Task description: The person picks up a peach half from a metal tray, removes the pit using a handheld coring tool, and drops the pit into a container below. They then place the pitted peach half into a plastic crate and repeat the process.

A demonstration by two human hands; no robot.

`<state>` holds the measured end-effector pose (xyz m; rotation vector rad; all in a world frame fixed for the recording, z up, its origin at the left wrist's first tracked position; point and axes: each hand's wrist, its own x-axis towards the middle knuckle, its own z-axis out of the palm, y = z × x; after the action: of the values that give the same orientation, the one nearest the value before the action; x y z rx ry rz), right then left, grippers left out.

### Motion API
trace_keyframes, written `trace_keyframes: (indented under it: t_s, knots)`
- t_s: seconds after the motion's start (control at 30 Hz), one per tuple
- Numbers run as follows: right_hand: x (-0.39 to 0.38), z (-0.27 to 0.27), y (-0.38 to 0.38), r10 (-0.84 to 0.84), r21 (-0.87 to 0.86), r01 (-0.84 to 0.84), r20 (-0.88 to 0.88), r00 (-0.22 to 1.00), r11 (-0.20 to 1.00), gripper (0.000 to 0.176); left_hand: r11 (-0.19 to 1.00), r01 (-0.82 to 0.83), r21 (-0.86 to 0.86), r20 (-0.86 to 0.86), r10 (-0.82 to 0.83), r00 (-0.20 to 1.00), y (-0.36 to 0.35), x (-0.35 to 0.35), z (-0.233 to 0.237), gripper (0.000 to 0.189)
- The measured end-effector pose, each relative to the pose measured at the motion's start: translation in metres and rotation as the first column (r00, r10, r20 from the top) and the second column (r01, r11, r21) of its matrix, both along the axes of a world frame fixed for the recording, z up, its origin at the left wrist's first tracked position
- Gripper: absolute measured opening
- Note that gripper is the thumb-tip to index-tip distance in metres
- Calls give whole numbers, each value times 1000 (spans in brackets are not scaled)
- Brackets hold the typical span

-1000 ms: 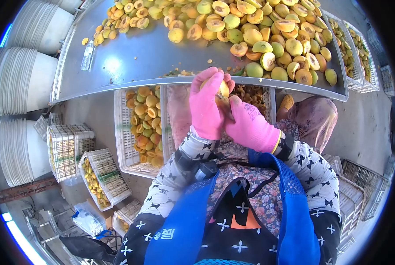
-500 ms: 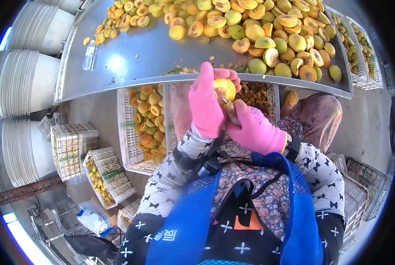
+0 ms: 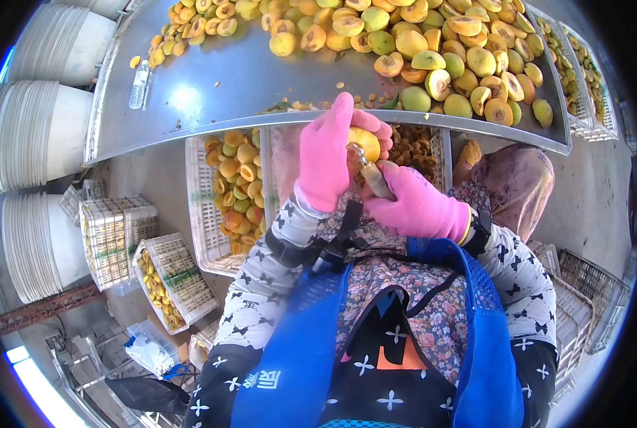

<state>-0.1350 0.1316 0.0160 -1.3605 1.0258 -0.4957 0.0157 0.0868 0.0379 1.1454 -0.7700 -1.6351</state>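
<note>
- Left hand closes round a halved fruit at the edge of the metal table; right hand grips a small tool, tip in the flesh.
- Light, soft, probably slick. I'd cradle its skin side, not squeeze.

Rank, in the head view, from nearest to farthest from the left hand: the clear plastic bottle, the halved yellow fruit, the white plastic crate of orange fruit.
1. Halved yellow fruit: held in the pink-gloved left hand.
2. White plastic crate: just left, below the grey metal table.
3. Clear plastic bottle: far left, lying on that table.
</note>
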Motion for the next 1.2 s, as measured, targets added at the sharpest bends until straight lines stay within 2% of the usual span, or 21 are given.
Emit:
trace_keyframes:
  t_s: [0.07,0.1,0.2,0.27,0.3,0.37,0.4,0.43,0.47,0.5,0.57,0.6,0.63,0.67,0.7,0.8,0.9,1.0,1.07,1.17,1.2]
  knots:
    - [2,-17,1,-36,-221,25,-48,998,975,24,997,0,76,-21,2,1000,-2,1,1,47]
    - [5,-22,1,-66,-339,45,-52,996,940,25,998,-63,23,-25,64,998,-3,-2,-3,47]
    - [13,-25,3,-152,-485,86,-98,983,870,23,977,-196,-80,-31,194,981,-2,-8,-12,47]
    - [5,3,-8,-28,13,28,-48,998,1000,21,976,-202,-79,-21,201,979,0,-8,-12,47]
    - [2,12,-12,23,267,-22,-1,1000,963,21,990,-143,1,-48,143,989,0,-6,-12,47]
    - [-2,4,-12,45,115,-39,-51,998,993,22,988,-18,153,-114,36,993,-2,1,-13,48]
    - [-5,-2,-11,53,41,-50,-77,996,998,22,990,-24,141,-105,39,994,-3,1,-18,48]
    - [-5,-15,-8,15,-228,-56,-179,984,972,21,992,-26,127,-98,38,994,-5,1,-24,49]
    - [-3,-32,-5,-46,-478,-91,-267,962,874,20,993,-29,112,-92,40,995,-5,0,-29,49]
    - [-1,-37,-4,-126,-689,-148,-332,935,710,20,991,-59,124,-117,73,990,-4,-2,-32,49]
    - [-8,-39,-10,-5,-508,-127,-250,968,852,20,982,-115,149,-158,138,978,-1,-4,-37,49]
    - [-11,-34,-15,52,-402,-129,-197,979,906,21,982,-72,174,-168,101,981,-2,-2,-36,50]
    - [-15,-22,-20,130,-146,-146,-115,985,978,20,980,-26,198,-182,63,981,-3,0,-33,50]
    - [-19,-4,-27,183,116,-180,-16,983,977,20,976,18,219,-198,27,980,-4,2,-29,51]
    - [-20,5,-32,210,364,-230,93,973,902,20,989,44,139,-145,-23,989,-3,5,-26,51]
    - [-20,-1,-36,225,394,-293,210,952,871,15,987,154,-45,31,-152,988,-3,13,-20,51]
    - [-18,-9,-34,198,460,-334,319,927,823,15,977,212,-23,62,-210,976,-7,23,-28,51]
    - [-12,-6,-34,217,370,-256,146,965,893,18,973,84,217,-143,-54,988,-5,22,-39,50]
    - [-15,-10,-36,309,180,-304,2,951,936,18,916,0,400,-235,103,967,-5,19,-42,49]
    - [-25,-22,-30,419,-152,-445,-175,891,882,18,923,-16,383,-309,144,940,-6,24,-49,42]
    - [-29,-28,-24,447,-262,-498,-230,864,827,17,981,-72,181,-168,103,980,-5,24,-54,40]
